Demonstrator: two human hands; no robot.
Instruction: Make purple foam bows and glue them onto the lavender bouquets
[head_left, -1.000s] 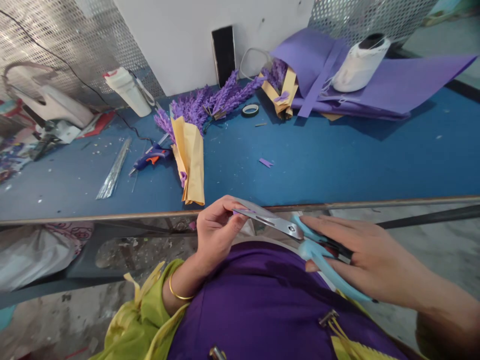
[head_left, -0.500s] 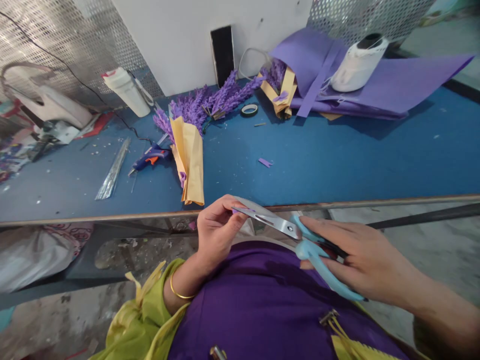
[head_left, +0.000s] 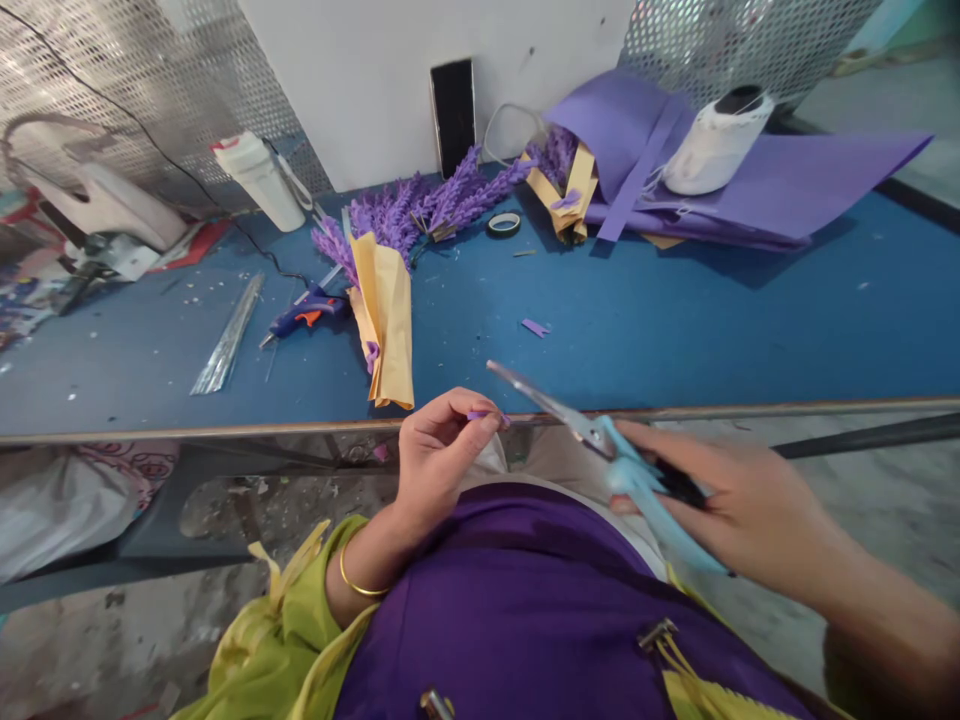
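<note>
Between thumb and fingertips, my left hand (head_left: 442, 450) pinches a tiny purple strip (head_left: 487, 414), mostly covered by the fingers. My right hand (head_left: 720, 490) grips a pair of scissors (head_left: 574, 418) by its light blue handles; the blades look closed and point up to the left, apart from the strip. On the blue table (head_left: 675, 330) in front lies a small purple scrap (head_left: 535, 328) with a notched end. Left of it, a lavender bunch wrapped in tan paper (head_left: 391, 325) reaches the table's front edge, with a small purple bow on the wrap.
A glue gun (head_left: 304, 312) and silvery wires (head_left: 229, 340) lie at the left. Loose lavender stems (head_left: 457, 205), a roll of tape (head_left: 503, 224) and a phone (head_left: 454, 118) are at the back. Purple wrapping paper (head_left: 810, 190) holds a thread cone (head_left: 716, 145) at the right.
The scissors have come away from the purple strip and closed, moving up and slightly right with my right hand. My left hand keeps its pinch in nearly the same place.
</note>
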